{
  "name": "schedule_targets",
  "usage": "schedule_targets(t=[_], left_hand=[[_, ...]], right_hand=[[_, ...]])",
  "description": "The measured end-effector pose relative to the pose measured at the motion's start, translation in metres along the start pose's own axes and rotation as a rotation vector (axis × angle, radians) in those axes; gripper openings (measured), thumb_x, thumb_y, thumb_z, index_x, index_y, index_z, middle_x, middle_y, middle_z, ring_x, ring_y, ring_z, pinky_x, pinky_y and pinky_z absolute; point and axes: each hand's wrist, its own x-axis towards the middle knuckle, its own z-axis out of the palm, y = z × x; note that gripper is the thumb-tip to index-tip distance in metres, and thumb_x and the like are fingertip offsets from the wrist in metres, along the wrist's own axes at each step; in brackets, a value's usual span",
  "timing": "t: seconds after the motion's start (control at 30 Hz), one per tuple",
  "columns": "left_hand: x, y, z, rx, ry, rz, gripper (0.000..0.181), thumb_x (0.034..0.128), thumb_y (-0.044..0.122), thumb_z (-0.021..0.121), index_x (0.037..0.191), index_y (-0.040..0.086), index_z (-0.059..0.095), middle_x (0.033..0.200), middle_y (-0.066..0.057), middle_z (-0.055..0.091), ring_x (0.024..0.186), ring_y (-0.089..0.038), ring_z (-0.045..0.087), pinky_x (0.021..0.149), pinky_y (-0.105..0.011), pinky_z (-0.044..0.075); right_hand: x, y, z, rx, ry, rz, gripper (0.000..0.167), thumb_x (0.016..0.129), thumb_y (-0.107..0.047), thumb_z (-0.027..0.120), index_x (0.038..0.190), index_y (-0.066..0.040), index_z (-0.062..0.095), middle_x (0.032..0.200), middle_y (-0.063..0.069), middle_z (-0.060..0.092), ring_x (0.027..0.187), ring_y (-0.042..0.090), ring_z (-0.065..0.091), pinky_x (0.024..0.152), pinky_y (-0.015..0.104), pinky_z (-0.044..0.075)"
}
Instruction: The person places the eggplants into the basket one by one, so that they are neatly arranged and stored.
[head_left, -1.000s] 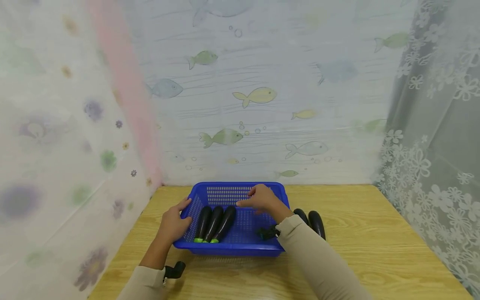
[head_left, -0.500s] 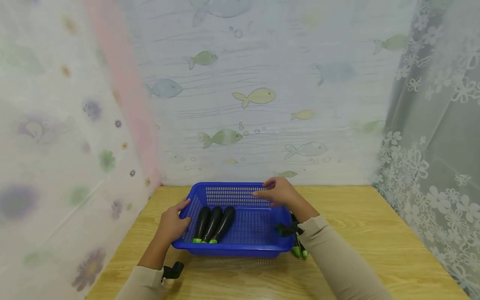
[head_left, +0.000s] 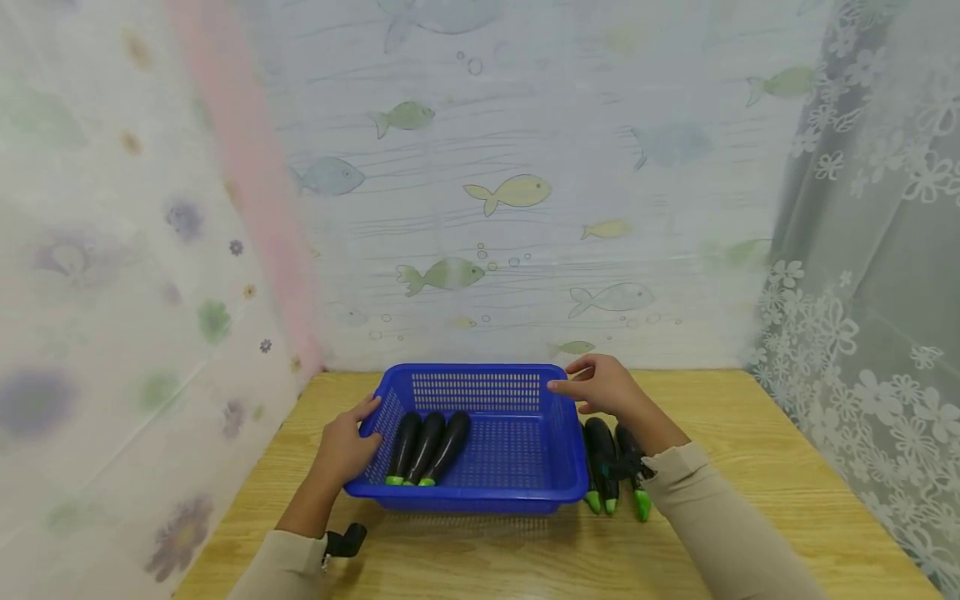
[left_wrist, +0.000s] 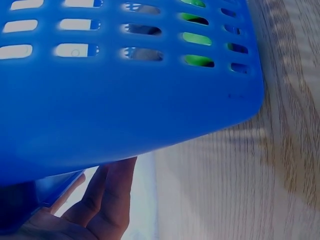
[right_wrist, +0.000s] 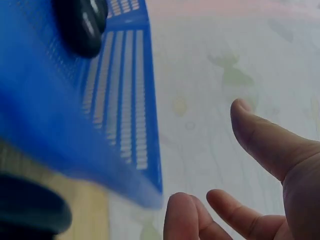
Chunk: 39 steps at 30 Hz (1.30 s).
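Three glossy, dark, elongated eggplants (head_left: 426,448) with green stem ends lie side by side in the left part of the blue, rectangular, slotted plastic basket (head_left: 465,492), and we see three more eggplants (head_left: 601,446) just outside its right wall on the yellowish wood-grain table (head_left: 735,467). We make out the left hand (head_left: 347,446) gripping the basket's left rim between thumb and fingers, while the right hand (head_left: 606,387) hovers by its right rear corner, thumb and fingertips spread apart.
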Motion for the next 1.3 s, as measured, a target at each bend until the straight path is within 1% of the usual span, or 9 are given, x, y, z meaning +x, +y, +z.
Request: schedule_targets(t=[0.1,0.23,0.33,0.53,0.77,0.87,1.0,1.2,1.3], left_hand=[[0.0,-0.001,0.001,-0.002,-0.001,-0.005,0.067,0.0894,0.009,0.063,0.155,0.009,0.048,0.164,-0.012,0.041,0.142,-0.048,0.047,0.093,-0.056,0.058],[-0.001,-0.001,0.002,-0.006,-0.001,-0.011,0.067,0.0895,0.009,0.064,0.155,0.009,0.048,0.164,-0.012,0.041,0.143,-0.049,0.045,0.096,-0.059,0.057],[-0.002,-0.001,0.001,-0.004,0.003,-0.007,0.067,0.0899,0.008,0.064,0.155,0.008,0.047,0.164,-0.014,0.041,0.143,-0.05,0.044,0.098,-0.062,0.054],[-0.003,0.0,0.0,-0.001,0.007,-0.009,0.067,0.0901,0.008,0.063,0.155,0.008,0.048,0.164,-0.013,0.041,0.142,-0.05,0.045,0.099,-0.062,0.053],[-0.003,0.001,0.0,-0.004,0.006,-0.006,0.067,0.0902,0.008,0.063,0.155,0.009,0.048,0.164,-0.013,0.041,0.141,-0.049,0.048,0.096,-0.06,0.056],[-0.002,0.002,0.001,-0.009,0.007,-0.008,0.067,0.0904,0.008,0.064,0.155,0.009,0.048,0.164,-0.013,0.041,0.141,-0.049,0.048,0.095,-0.06,0.056],[-0.002,0.002,0.001,-0.01,0.003,-0.006,0.067,0.0906,0.008,0.063,0.155,0.008,0.047,0.164,-0.014,0.04,0.141,-0.05,0.047,0.096,-0.061,0.055],[-0.003,0.002,-0.001,-0.007,-0.006,-0.015,0.067,0.0915,0.008,0.062,0.156,0.008,0.046,0.165,-0.013,0.038,0.143,-0.05,0.044,0.099,-0.062,0.053],[-0.004,0.004,-0.001,-0.005,-0.003,-0.01,0.067,0.0908,0.008,0.062,0.156,0.008,0.047,0.165,-0.013,0.039,0.14,-0.049,0.048,0.095,-0.059,0.057]], right_hand=[[-0.004,0.011,-0.008,-0.039,0.007,0.014,0.074,0.088,-0.048,0.079,0.14,0.0,0.056,0.134,0.025,0.063,0.113,0.036,0.069,0.085,0.047,0.062],[-0.009,0.026,-0.017,-0.078,0.022,0.046,0.073,0.088,-0.051,0.078,0.137,-0.001,0.057,0.135,0.025,0.063,0.112,0.035,0.069,0.087,0.05,0.062],[-0.011,0.036,-0.023,-0.073,0.029,0.067,0.071,0.088,-0.051,0.078,0.135,-0.002,0.058,0.136,0.025,0.062,0.114,0.036,0.067,0.087,0.05,0.062],[-0.014,0.052,-0.033,-0.059,0.014,0.059,0.077,0.086,-0.054,0.079,0.137,0.0,0.056,0.138,0.028,0.059,0.118,0.042,0.065,0.087,0.049,0.062],[-0.022,0.072,-0.047,-0.102,0.016,0.091,0.08,0.086,-0.053,0.079,0.137,0.004,0.056,0.136,0.03,0.059,0.119,0.044,0.064,0.085,0.049,0.062],[-0.025,0.081,-0.049,-0.121,0.018,0.109,0.079,0.088,-0.05,0.078,0.137,0.006,0.055,0.134,0.031,0.059,0.117,0.044,0.064,0.084,0.048,0.062],[-0.028,0.093,-0.05,-0.13,0.033,0.142,0.077,0.087,-0.049,0.079,0.135,0.007,0.056,0.133,0.031,0.06,0.115,0.042,0.065,0.08,0.046,0.062],[-0.027,0.108,-0.048,-0.093,0.039,0.186,0.081,0.086,-0.047,0.081,0.138,0.008,0.053,0.133,0.031,0.058,0.112,0.038,0.066,0.079,0.045,0.063],[-0.027,0.113,-0.046,-0.076,0.041,0.198,0.08,0.086,-0.044,0.082,0.139,0.008,0.051,0.133,0.031,0.058,0.11,0.036,0.068,0.079,0.047,0.063]])
